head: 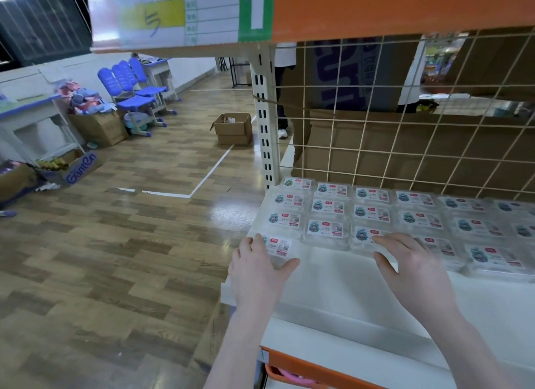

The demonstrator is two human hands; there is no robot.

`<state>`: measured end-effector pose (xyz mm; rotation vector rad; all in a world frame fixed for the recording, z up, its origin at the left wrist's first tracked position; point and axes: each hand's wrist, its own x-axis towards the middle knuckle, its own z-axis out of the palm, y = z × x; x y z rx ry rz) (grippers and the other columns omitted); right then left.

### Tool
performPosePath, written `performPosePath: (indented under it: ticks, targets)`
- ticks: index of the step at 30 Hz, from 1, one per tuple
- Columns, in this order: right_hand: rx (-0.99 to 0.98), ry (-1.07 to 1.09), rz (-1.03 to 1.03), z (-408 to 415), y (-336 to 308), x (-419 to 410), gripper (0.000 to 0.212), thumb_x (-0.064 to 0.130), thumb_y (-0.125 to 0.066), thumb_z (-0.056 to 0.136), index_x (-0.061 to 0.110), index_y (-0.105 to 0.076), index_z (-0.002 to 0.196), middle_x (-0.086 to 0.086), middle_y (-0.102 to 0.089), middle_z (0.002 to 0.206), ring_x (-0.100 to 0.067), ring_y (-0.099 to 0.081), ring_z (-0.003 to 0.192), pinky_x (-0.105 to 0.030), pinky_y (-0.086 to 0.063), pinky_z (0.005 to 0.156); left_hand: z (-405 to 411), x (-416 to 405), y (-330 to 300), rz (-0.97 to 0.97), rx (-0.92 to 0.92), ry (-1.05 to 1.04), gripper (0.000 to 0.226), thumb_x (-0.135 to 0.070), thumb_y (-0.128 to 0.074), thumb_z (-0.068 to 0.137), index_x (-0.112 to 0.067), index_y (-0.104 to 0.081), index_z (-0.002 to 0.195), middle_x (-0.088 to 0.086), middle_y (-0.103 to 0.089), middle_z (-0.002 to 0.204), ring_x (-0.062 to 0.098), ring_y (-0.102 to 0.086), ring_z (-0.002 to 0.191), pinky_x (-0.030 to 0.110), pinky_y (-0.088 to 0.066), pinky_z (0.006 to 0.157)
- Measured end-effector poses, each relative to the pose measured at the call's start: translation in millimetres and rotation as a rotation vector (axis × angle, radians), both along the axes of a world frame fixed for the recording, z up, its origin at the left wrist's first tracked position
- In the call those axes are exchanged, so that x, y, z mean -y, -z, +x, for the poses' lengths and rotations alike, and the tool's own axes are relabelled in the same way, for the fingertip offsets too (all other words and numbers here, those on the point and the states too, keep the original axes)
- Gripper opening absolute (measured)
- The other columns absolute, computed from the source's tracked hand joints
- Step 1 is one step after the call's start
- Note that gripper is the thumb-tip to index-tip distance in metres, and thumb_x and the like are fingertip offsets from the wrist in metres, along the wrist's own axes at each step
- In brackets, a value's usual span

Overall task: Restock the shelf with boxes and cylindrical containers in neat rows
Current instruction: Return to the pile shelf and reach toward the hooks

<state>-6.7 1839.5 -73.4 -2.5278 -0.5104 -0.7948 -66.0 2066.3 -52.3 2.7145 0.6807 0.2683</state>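
Several clear plastic boxes with white labels lie in neat rows (373,212) on the white shelf (333,278), back to the wire grid. My left hand (257,270) grips the front-left box (279,248) at the shelf's left end, thumb along its near edge and fingers on its left side. My right hand (414,267) rests on the front box (365,238) of the third column, fingers spread over its top, thumb at its near side. No cylindrical containers are in view.
A white slotted upright (265,122) stands at the shelf's left rear. An orange shelf edge (405,9) hangs overhead. Large cardboard cartons (376,145) sit behind the wire grid. An open carton (234,128), blue chairs (136,90) and desks stand on the wood floor to the left.
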Motion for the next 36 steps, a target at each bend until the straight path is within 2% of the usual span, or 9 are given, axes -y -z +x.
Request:
performPosePath:
  ticks: [13,24,27,32,36]
  targets:
    - [-0.022,0.044,0.0,2,3,5,0.03,-0.003,-0.081,0.062,0.005,-0.072,0.09,-0.013,-0.069,0.09,-0.037,-0.065,0.074,-0.046,-0.054,0.07,9,7,3,0.013,-0.001,-0.026,0.087,-0.072,-0.05,0.077,-0.019,-0.029,0.143,0.002,-0.036,0.142,0.021,-0.036,0.127,0.033,-0.032,0.103]
    - [-0.018,0.115,-0.02,-8,2,-1,0.032,-0.003,-0.081,0.062,0.005,-0.072,0.092,-0.013,-0.07,0.089,-0.037,-0.064,0.076,-0.045,-0.052,0.072,4,0,1,-0.04,0.0,0.058,0.088,-0.073,-0.05,0.077,-0.02,-0.027,0.144,0.001,-0.034,0.143,0.022,-0.036,0.128,0.033,-0.032,0.104]
    - [-0.022,0.144,-0.023,-17,4,-1,0.032,-0.003,-0.079,0.064,0.004,-0.072,0.094,-0.013,-0.069,0.089,-0.037,-0.064,0.077,-0.045,-0.054,0.07,0,-2,5,-0.049,0.041,0.089,0.089,-0.071,-0.054,0.075,-0.017,-0.032,0.143,0.007,-0.034,0.146,0.028,-0.035,0.13,0.037,-0.031,0.105]
    - [-0.04,0.242,-0.038,-36,7,13,0.029,-0.003,-0.076,0.067,0.002,-0.071,0.096,-0.015,-0.069,0.09,-0.037,-0.065,0.079,-0.046,-0.054,0.07,-4,-3,13,-0.009,0.182,0.141,0.08,-0.059,-0.067,0.073,-0.008,-0.051,0.131,0.018,-0.047,0.136,0.036,-0.042,0.125,0.043,-0.036,0.103]
    - [-0.031,0.373,-0.046,-52,9,31,0.029,-0.005,-0.077,0.064,0.001,-0.072,0.091,-0.018,-0.069,0.086,-0.039,-0.064,0.073,-0.045,-0.054,0.064,-5,11,10,-0.043,0.195,0.195,0.071,-0.052,-0.064,0.08,-0.008,-0.049,0.134,0.016,-0.043,0.141,0.034,-0.035,0.132,0.04,-0.028,0.109]
